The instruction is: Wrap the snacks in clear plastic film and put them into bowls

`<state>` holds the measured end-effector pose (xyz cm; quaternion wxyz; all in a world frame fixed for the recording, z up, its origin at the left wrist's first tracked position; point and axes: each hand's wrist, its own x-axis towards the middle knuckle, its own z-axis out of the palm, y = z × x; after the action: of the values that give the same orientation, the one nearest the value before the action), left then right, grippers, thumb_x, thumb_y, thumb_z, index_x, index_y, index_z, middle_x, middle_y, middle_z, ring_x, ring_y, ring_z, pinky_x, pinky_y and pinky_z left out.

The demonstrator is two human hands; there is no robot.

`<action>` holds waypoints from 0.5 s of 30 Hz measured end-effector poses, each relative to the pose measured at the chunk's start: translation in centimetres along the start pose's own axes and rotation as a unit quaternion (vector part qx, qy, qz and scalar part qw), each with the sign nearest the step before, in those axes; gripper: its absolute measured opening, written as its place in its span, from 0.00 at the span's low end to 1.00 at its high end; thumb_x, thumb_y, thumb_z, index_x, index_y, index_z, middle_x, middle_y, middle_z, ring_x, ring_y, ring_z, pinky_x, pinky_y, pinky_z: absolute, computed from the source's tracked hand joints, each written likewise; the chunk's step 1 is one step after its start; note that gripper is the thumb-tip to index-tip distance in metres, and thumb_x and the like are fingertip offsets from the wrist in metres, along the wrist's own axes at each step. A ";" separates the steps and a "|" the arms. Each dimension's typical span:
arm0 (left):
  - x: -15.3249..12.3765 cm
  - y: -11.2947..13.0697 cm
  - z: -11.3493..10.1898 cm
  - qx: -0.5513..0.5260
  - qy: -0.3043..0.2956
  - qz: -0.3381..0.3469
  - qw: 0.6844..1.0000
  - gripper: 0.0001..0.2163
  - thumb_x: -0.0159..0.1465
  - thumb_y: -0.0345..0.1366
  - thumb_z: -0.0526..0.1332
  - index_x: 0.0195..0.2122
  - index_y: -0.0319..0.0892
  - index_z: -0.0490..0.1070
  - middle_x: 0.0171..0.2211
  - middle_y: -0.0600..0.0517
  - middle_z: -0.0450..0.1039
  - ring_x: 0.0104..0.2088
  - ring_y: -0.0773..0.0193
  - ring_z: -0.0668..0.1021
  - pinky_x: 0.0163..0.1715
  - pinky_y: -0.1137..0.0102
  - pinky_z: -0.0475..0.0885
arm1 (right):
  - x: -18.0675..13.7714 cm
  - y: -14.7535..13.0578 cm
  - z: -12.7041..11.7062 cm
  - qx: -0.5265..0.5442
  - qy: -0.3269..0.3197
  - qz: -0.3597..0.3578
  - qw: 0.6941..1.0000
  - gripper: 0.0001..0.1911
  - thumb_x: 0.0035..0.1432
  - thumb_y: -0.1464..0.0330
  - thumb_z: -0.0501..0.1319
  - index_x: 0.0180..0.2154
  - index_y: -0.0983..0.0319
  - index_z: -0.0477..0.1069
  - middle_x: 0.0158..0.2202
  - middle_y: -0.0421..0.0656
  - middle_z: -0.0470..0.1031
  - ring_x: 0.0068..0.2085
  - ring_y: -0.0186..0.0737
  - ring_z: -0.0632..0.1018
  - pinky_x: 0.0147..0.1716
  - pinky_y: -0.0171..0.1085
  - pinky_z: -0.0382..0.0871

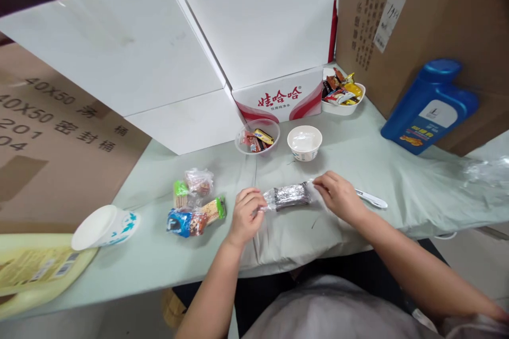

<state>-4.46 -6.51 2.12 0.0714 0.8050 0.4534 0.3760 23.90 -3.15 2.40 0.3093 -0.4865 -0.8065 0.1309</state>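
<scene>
A dark snack bar wrapped in clear plastic [292, 195] lies level in front of me, stretched between both hands. My left hand [247, 214] pinches the left end of its wrapper. At the other end, my right hand [336, 194] grips the clear film between thumb and fingers. Just right of that hand is a white utility knife [371, 199], partly hidden behind it. Beyond the bar stand a small paper bowl [304, 143] and a clear plastic bowl [274, 128] with several small wrapped snacks.
Several wrapped snacks [194, 206] lie left of my left hand. A paper bowl [115, 226] rests tipped at the far left, by a yellow bottle [43, 265]. White boxes [254, 26] and a cardboard box [437, 21] wall the back; a blue bottle [431, 108] and a snack-filled bowl [344, 110] stand right.
</scene>
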 end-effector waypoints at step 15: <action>0.1 2.4 -0.9 0.070 0.024 -0.002 0.997 0.13 0.65 0.28 0.54 0.49 0.42 0.69 0.45 0.46 0.75 0.48 0.56 0.75 0.49 0.58 0.72 | -1.1 -0.5 -1.8 -0.046 0.028 -0.085 0.995 0.16 0.64 0.63 0.59 0.49 0.64 0.69 0.47 0.52 0.74 0.49 0.50 0.73 0.49 0.48 0.69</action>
<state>-3.36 -8.00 3.93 0.0047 0.7979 0.4819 0.3620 25.03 -4.50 3.70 0.3189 -0.4336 -0.8411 0.0535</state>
